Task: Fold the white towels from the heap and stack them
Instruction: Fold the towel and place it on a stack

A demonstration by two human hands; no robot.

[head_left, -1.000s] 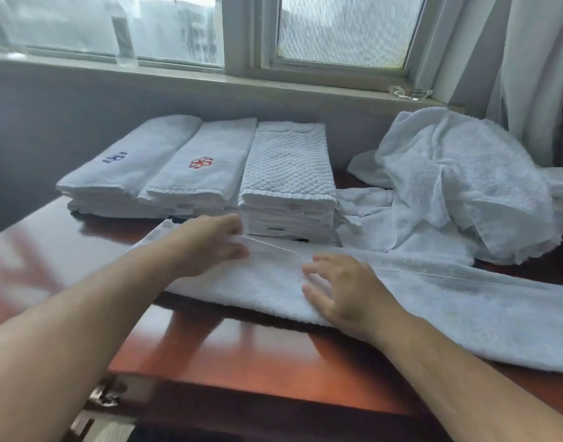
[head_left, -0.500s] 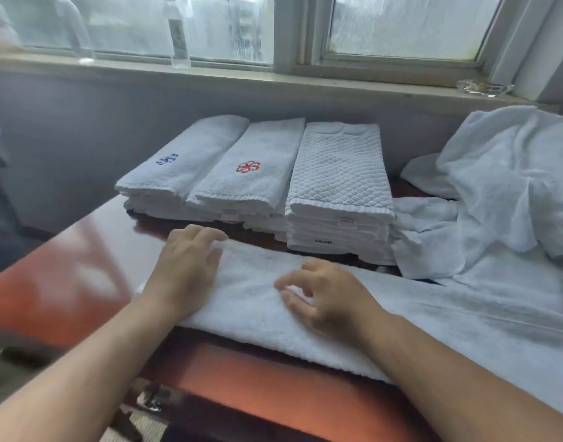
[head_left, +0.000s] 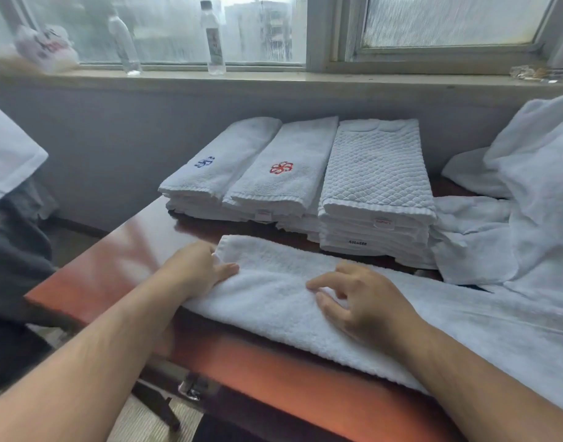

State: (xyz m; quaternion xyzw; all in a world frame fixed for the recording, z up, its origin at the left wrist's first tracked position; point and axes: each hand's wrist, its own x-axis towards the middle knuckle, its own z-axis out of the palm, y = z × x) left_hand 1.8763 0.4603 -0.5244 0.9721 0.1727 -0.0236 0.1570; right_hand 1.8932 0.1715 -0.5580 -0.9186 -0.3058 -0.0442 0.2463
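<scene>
towel in work: long folded towel [head_left: 289, 301], a white terry strip lying flat along the near edge of the table [head_left: 273, 371]; left end near the table's left corner, right part runs out of view at right.
left hand [head_left: 197, 269]: at the strip's left end, thumb laid on top, fingers curled down over the end edge, gripping it; cannot tell how far they reach under.
right hand [head_left: 360, 301]: on top of the strip, right of the left hand and apart from it; fingers loosely bent, tips touching the pile, nothing held.
stacks: three folded piles side by side just beyond the strip, against the far wall. blue-emblem stack [head_left: 222, 167] left, red-emblem stack [head_left: 283, 177] middle, diamond-weave stack [head_left: 375, 173] right and tallest.
heap [head_left: 535, 193]: loose white towels at far right, touching the diamond-weave stack's right side and lying over the strip.
table: glossy reddish-brown wood.
windowsill [head_left: 273, 79]: above the stacks; two clear plastic bottles, [head_left: 124, 43] and [head_left: 213, 39], upright.
</scene>
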